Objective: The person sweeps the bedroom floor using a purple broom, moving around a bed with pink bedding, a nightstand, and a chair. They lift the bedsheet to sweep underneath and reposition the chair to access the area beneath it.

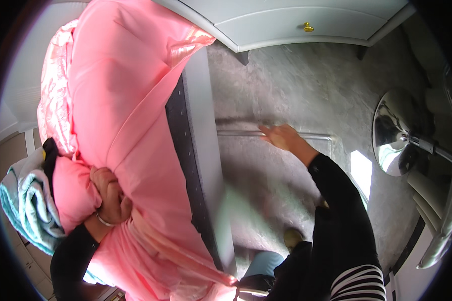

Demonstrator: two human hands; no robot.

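Observation:
A wide spread of pink bedding [135, 94] with a shiny ruffled edge covers the bed on my left. My left hand [111, 195] presses into its folds, fingers curled into the pink cloth beside a plump pink bundle [73, 188]. A bracelet circles that wrist. Over the floor to the right of the bed, my right hand [280, 137] hangs in the air, slightly blurred. It holds nothing, and its fingers are a little apart. Behind it runs a thin metal bar [237, 133]; whether they touch is unclear.
The bed's pale side rail [207, 150] borders the grey marbled floor [271, 82]. A white cabinet [263, 24] with a gold knob [307, 27] stands ahead. At right is a round chrome base [391, 131]. A folded pale blue-green textile [34, 199] lies at far left.

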